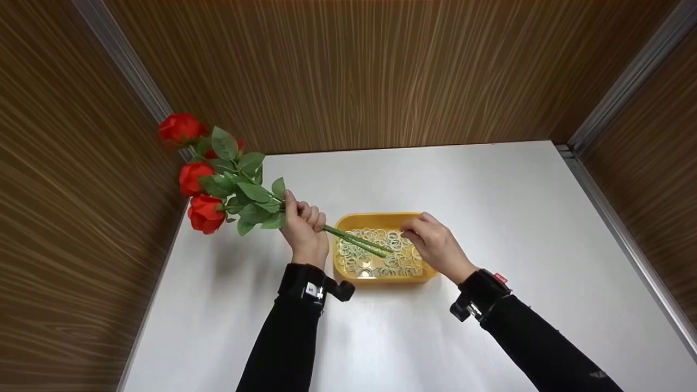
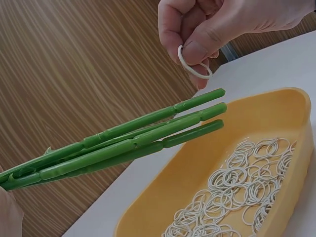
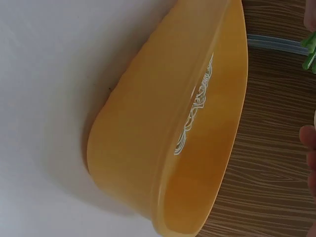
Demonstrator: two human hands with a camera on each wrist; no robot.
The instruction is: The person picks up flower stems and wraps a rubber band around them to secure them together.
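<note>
Left hand [image 1: 303, 224] grips the rose stems [image 2: 123, 140], still unbound; right hand [image 1: 434, 243] pinches one rubber band [image 2: 192, 65] above the tray [image 1: 381, 219]

- Head view: looks down from above and before the tray [image 1: 381, 219], taking in the whole table [image 1: 490, 218].
- Left wrist view: close, low, facing along the stems [image 2: 123, 143] over the tray [image 2: 266, 113].
- Right wrist view: very close, rolled sideways, facing the tray [image 3: 148, 138] wall.
- All views share the tray.
</note>
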